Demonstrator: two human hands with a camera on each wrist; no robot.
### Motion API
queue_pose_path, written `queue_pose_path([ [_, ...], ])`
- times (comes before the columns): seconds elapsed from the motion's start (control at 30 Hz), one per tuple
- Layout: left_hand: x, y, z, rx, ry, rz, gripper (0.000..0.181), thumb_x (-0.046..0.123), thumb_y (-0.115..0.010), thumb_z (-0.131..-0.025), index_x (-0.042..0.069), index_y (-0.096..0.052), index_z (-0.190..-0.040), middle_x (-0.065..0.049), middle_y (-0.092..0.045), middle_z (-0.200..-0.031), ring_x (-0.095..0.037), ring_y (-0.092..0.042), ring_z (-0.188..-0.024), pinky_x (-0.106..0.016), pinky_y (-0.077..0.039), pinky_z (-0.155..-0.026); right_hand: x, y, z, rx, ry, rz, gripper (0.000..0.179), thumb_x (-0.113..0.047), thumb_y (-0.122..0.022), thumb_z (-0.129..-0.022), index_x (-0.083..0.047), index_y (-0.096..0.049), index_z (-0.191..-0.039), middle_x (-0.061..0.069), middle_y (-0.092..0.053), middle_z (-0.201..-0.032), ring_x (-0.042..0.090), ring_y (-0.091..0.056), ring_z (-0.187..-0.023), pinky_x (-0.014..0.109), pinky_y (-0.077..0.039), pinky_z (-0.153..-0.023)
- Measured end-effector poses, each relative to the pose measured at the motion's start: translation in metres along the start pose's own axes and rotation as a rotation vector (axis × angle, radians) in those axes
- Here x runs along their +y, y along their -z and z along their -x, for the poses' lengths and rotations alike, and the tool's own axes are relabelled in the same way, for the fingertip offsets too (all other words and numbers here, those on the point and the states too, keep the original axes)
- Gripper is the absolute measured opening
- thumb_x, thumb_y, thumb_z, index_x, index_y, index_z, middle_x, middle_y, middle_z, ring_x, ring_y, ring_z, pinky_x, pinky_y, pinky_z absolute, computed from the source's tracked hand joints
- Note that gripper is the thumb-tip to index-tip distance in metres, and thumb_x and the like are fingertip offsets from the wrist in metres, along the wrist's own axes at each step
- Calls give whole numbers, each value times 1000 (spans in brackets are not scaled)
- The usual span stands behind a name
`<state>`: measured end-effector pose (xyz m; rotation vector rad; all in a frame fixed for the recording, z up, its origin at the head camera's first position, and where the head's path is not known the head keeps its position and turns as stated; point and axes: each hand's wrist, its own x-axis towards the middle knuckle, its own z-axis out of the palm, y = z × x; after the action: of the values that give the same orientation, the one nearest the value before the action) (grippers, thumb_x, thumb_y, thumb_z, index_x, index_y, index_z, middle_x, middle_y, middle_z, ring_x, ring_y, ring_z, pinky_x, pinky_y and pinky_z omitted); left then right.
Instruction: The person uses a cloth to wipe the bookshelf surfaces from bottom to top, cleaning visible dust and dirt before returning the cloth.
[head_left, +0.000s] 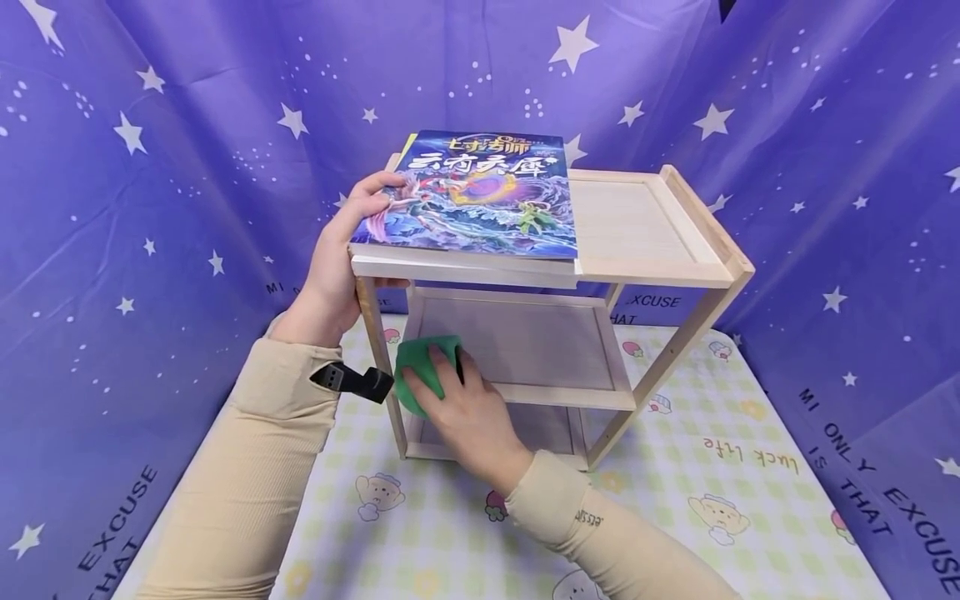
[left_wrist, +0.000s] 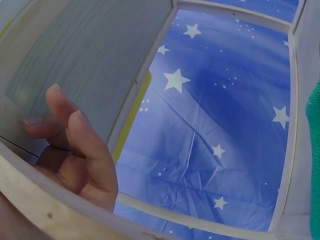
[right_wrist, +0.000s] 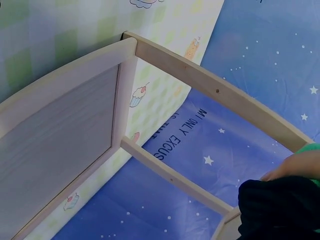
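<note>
A small three-tier wooden shelf (head_left: 678,342) stands on the table. My left hand (head_left: 337,258) grips the left end of its top board, with a thumb or finger over the edge of a blue illustrated book (head_left: 480,200) lying there. Under the board, curled fingers (left_wrist: 92,145) show in the left wrist view. My right hand (head_left: 476,421) holds a green cloth (head_left: 427,354) against the left end of the middle tier (head_left: 525,337). In the right wrist view a dark sleeve or strap hides most of that hand (right_wrist: 300,165).
A checked tablecloth (head_left: 720,450) with cartoon prints covers the table. Purple curtains (head_left: 465,75) with white stars surround it on the back and sides. A black strap (head_left: 360,382) sticks out from the left cuff near the shelf's left leg.
</note>
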<state>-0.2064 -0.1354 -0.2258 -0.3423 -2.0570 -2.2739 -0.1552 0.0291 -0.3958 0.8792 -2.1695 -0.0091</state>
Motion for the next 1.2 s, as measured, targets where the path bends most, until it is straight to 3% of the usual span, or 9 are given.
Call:
queue_pose_path([
  [0.4,-1,-1,-1,-2,2,-4,35,38,-41,-97,36,-52,-130,-2,-29,-155,-33,-50,-114,-40,-45,-68,0,2,4,18,-33,23,49,-15,-75,-84,-25,-62,-130,15,-58,-129,38,-64,-104,39,-60,-65],
  [0.67,-2,1,0,-2,-8,-10,34,38,-40,-97,36,-52,-128,-2,-29,-155,-34,-51,-113,-43,-45,-71,-3,6,3,-47,-43,12,61,-12,-72,-85,-43,-54,-134,19,-56,-130,43,-63,-109,41,-60,-58],
  [0.9,-2,1,0,3,-17,-6,34,38,-40,-97,36,-53,-129,0,-27,-156,-34,-47,-120,-42,-42,-80,-3,7,2,-20,-39,44,49,-14,-73,-84,-39,-60,-124,19,-58,-125,43,-65,-103,40,-59,-56],
  [1.2,-2,1,-1,2,-15,-3,34,37,-40,-96,36,-53,-128,0,-28,-156,-35,-47,-119,-43,-42,-78,-1,9,6,-41,-44,55,50,-13,-74,-83,-37,-60,-124,19,-57,-126,43,-65,-104,40,-59,-56],
])
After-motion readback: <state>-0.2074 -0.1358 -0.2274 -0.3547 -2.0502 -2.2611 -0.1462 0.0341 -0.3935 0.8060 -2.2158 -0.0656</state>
